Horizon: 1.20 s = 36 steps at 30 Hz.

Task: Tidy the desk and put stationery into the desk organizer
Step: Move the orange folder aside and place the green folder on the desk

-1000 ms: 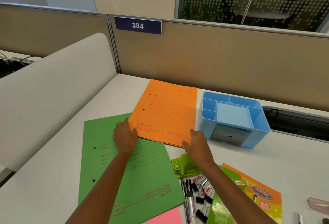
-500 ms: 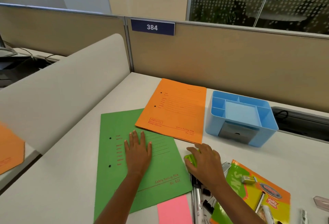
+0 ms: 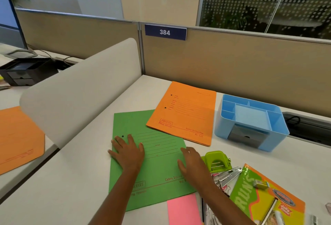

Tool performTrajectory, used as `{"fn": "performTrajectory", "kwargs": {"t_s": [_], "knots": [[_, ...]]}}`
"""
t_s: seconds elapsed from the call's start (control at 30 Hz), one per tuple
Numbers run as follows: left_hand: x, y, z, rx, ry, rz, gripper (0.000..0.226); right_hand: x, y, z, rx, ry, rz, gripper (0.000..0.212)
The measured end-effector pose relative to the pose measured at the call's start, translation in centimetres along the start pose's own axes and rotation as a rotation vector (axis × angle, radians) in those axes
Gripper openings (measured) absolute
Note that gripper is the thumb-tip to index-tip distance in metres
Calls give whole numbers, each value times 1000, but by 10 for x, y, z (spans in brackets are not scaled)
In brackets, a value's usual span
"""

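Green folder lying flat, orange folder overlapping its far right corner, blue organizer just beside orange folder

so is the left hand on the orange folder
No, the left hand lies flat on the green folder, apart from the orange folder.

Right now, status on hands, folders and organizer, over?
Left hand flat on green paper folder, right hand open at its right edge. Orange paper folder overlaps its far corner. Blue plastic desk organizer: no stationery in open compartments.
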State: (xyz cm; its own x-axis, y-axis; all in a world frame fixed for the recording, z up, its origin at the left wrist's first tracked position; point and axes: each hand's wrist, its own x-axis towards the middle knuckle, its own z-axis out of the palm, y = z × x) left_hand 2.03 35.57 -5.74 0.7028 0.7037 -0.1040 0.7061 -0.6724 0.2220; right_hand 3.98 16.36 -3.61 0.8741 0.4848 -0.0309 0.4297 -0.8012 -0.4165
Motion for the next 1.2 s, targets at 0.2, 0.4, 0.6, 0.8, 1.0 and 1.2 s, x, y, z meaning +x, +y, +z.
{"fn": "performTrajectory", "kwargs": {"t_s": [0.2,0.4,0.6,0.8,1.0,1.2], "knots": [[10,-5,-23,-288,-15,-206,52,5,-3,11,-54,-81,78,45],[16,-18,-67,-714,44,-231,45,5,2,11,30,-58,81,46],[-4,-3,-132,-857,136,-31,38,2,-6,11,242,-18,65,47],[-37,-9,-190,-879,391,56,39,-3,-17,19,495,-78,50,56],[-41,-8,-224,-1161,437,296,29,11,-30,7,880,-115,113,45],[-12,20,-211,-1250,283,371,25,17,0,-30,1205,-12,267,13]]}}
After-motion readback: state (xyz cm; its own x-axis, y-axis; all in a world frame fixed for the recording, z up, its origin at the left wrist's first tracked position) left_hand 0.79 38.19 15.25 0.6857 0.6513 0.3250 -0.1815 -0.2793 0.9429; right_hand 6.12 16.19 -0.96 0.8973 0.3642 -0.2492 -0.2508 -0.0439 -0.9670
